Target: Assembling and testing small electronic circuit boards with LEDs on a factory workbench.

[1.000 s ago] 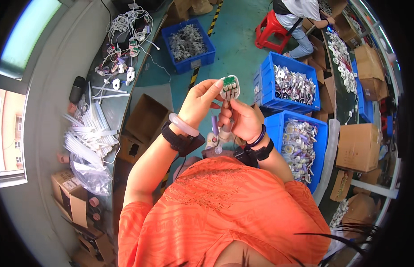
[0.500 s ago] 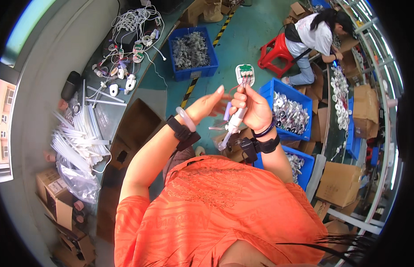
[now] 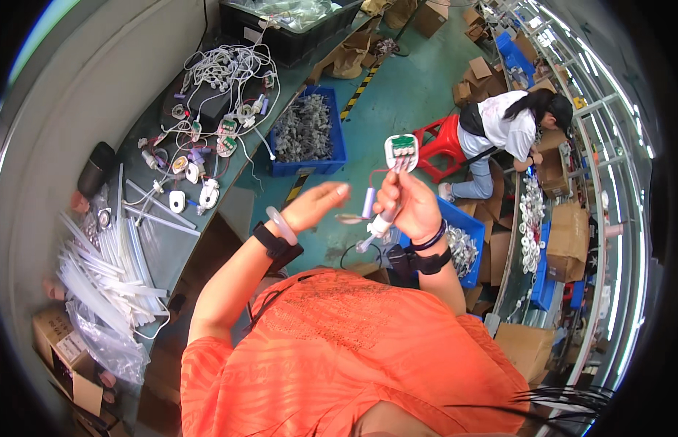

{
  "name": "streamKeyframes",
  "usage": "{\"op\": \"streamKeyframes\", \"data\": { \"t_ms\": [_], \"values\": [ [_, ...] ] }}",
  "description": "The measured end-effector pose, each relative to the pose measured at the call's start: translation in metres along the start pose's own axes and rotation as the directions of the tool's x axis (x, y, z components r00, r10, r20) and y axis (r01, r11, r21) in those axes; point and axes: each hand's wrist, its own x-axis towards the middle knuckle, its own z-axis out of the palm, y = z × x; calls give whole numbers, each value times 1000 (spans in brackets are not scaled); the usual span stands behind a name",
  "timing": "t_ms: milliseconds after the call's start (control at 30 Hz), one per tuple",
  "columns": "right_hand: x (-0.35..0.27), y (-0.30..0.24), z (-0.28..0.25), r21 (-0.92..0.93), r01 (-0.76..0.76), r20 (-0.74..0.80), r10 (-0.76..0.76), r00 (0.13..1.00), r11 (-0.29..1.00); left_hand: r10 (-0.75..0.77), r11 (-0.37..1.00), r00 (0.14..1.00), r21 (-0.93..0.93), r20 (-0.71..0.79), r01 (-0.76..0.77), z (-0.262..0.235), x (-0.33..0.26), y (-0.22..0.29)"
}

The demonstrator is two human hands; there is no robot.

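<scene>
My right hand (image 3: 412, 206) is closed around a small electrical assembly in front of my chest. Above the fingers sticks out its white oval housing (image 3: 391, 151), carrying a green circuit board (image 3: 404, 143) with thin wires. A purple cylinder (image 3: 369, 202) dangles on a red wire to the left of the fist. Below the fingers a white plastic part (image 3: 380, 224) with a translucent end pokes out. My left hand (image 3: 312, 207) hovers a little to the left, apart from the assembly. Its fingers are stretched out with nothing visible in them, though some are partly hidden.
At left, a workbench (image 3: 160, 240) bears tangled white cables (image 3: 226, 69), similar assemblies and clear plastic tubes (image 3: 117, 269). Blue bins (image 3: 310, 166) of small parts stand on the floor. Beyond at right, a person (image 3: 499, 131) bends from a red stool (image 3: 439, 146) over a line of parts.
My left hand has drawn slightly away from the assembly, and the purple cylinder now hangs free of its fingers. The right hand keeps its hold. The whole view has shifted.
</scene>
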Motion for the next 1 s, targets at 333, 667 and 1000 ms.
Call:
{"op": "streamKeyframes", "data": {
  "t_ms": [333, 667, 1000],
  "values": [
    [77, -14, 15, -84, -212, 120, 221, 968, 974, 257, 955, 939, -87, -227, -282, -42, 55, 106],
    [137, -56, 14, -70, -426, 322, 424, 846, 902, 250, 951, 782, -8, -571, -309, -47, 80, 137],
    [159, -83, -1, -85, -469, 377, 464, 802, 879, 288, 935, 728, 20, -622, -353, -45, 110, 146]
  ]
}}
